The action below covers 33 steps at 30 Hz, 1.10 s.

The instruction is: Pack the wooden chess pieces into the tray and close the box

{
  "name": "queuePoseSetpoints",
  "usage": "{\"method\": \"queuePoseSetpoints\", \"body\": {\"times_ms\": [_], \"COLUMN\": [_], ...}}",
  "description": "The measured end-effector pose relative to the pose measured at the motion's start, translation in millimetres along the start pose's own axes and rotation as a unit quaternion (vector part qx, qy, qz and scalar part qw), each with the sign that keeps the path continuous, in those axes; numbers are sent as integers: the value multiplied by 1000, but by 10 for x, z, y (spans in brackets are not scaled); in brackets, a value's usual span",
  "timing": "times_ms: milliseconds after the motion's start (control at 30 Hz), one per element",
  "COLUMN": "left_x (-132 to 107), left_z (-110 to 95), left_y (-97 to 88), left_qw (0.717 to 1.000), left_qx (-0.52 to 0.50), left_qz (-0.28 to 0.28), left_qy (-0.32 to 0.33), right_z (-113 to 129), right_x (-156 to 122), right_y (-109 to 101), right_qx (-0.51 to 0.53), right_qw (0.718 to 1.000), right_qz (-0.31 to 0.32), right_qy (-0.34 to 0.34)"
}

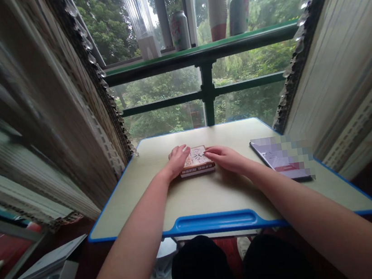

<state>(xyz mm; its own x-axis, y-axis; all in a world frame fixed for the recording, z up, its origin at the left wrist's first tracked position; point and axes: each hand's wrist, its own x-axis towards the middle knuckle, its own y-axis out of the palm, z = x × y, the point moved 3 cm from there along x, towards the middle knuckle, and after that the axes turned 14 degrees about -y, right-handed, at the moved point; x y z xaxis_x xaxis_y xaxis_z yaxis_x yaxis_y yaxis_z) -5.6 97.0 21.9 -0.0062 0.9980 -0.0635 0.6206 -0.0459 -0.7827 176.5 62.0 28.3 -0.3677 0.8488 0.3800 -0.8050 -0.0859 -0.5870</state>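
A small flat printed box lies on the pale desk, near its middle. Its top is cream with dark markings and an orange-brown border, and white lettering runs along its dark front side. My left hand holds the box by its left side, thumb along the top edge. On the opposite side, my right hand grips the right edge with its fingers held together. The undersides of both hands are hidden.
A tablet-like device with a partly blurred screen lies at the desk's right. The desk has a blue rim and a blue front groove. Drink cans and stacked cups stand on the window ledge. Curtains hang on both sides.
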Motion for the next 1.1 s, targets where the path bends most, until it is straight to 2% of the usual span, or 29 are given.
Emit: {"method": "queuePoseSetpoints", "body": {"times_ms": [400,800,1100], "left_x": [-28,-39,-13], "left_z": [-4,-1,54], "left_y": [17,18,53], "left_qw": [998,997,993], "left_qx": [57,74,110], "left_qz": [27,24,25], "left_qy": [-6,-16,17], "right_z": [-28,-25,-75], "right_x": [2,-3,4], "right_y": [22,26,35], "right_qx": [-8,-17,-35], "right_qw": [1000,1000,999], "right_qz": [7,8,21], "right_qy": [3,-8,-5]}}
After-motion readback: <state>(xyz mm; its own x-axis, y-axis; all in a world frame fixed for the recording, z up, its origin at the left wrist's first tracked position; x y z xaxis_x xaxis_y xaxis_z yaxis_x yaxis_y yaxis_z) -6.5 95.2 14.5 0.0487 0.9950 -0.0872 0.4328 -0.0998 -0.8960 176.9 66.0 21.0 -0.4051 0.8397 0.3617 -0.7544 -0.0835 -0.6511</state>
